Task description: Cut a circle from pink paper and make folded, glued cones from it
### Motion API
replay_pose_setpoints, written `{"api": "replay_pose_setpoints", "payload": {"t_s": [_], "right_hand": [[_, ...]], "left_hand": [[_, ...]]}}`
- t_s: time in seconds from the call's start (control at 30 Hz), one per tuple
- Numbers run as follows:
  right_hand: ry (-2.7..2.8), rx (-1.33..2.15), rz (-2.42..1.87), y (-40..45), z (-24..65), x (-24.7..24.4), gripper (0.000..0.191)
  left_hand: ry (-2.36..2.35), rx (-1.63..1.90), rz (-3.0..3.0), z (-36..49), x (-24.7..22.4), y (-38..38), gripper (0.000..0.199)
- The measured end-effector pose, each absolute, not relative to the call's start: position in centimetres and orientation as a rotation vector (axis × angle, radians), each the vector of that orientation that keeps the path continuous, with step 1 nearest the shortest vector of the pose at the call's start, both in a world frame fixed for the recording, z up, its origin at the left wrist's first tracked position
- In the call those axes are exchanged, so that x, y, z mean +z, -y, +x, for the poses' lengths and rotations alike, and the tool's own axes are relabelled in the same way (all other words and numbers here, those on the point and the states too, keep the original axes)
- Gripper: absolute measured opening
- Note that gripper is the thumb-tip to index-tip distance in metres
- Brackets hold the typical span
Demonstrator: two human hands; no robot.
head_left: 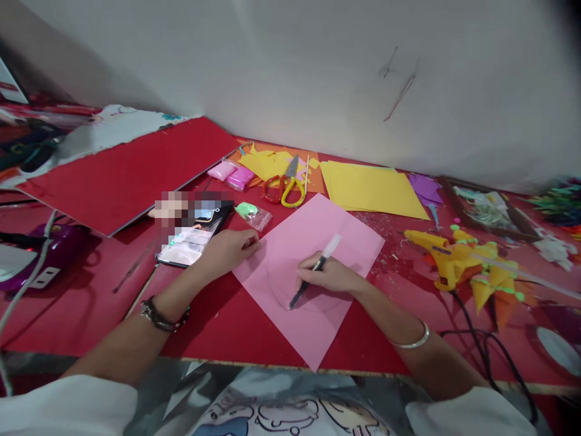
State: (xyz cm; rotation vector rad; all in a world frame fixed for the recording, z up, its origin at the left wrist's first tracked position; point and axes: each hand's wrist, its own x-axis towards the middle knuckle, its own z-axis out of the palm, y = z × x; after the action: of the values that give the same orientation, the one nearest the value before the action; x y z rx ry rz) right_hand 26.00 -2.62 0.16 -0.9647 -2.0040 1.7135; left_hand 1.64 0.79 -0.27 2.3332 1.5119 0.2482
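Nearest us, behind the right hand point(327, 275), a pale bangle point(418, 340) circles the forearm; behind the left hand point(238, 245), a dark bracelet point(158, 316) rings the wrist. The pink paper point(313, 342) lies turned cornerwise on the red counter point(200, 330), under the right hand and just beside the left. We see the right hand grasping a black pen point(320, 264), its tip low and left of the fingers, on a faint curved line point(273, 292). The left hand rests by the paper's left edge with its fingers curled in; we cannot tell whether they pinch anything.

Just left of the left hand we have a phone point(190, 239) with its screen lit. To the right of the right hand lies a yellow glue gun point(442, 260). Just beyond the left hand is a small bag point(258, 218) with a green lump in it; farther ahead, between the two hands, lie scissors point(291, 170). Beyond the right hand we find yellow sheets point(370, 188), and behind everything stands a grey wall point(295, 72).
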Motion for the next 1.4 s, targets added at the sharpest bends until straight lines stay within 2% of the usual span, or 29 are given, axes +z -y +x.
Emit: {"api": "replay_pose_setpoints", "payload": {"t_s": [0.23,0.47,0.77,0.93,1.13,1.2,1.3,1.4], "right_hand": [[2.074,1.831,-0.959,2.4,26.9,0.8,0.029],[2.228,1.712,-1.014,1.9,27.9,1.3,0.035],[2.058,1.724,-1.009,2.3,28.1,0.6,0.041],[1.826,1.684,-0.936,3.5,28.6,1.4,0.034],[1.625,1.191,-1.218,7.2,30.3,2.0,0.006],[1.594,1.050,-1.325,8.5,30.6,1.3,0.012],[1.553,1.045,-1.412,10.2,30.2,0.0,0.018],[1.587,1.075,-1.454,11.2,29.3,-0.5,0.005]], "left_hand": [[-1.517,0.237,2.324,1.5,-0.6,-0.9,0.030],[-1.523,0.243,2.320,1.5,-0.6,-0.9,0.032],[-1.515,0.233,2.316,1.7,-0.4,-0.9,0.031],[-1.522,0.203,2.332,1.6,-0.2,-0.8,0.029],[-1.600,0.110,2.325,1.0,0.1,0.2,0.026],[-1.641,0.050,2.319,0.9,0.2,0.7,0.027],[-1.742,0.015,2.401,0.8,0.4,1.6,0.029],[-1.793,0.203,2.625,1.1,0.8,3.0,0.029]]}}
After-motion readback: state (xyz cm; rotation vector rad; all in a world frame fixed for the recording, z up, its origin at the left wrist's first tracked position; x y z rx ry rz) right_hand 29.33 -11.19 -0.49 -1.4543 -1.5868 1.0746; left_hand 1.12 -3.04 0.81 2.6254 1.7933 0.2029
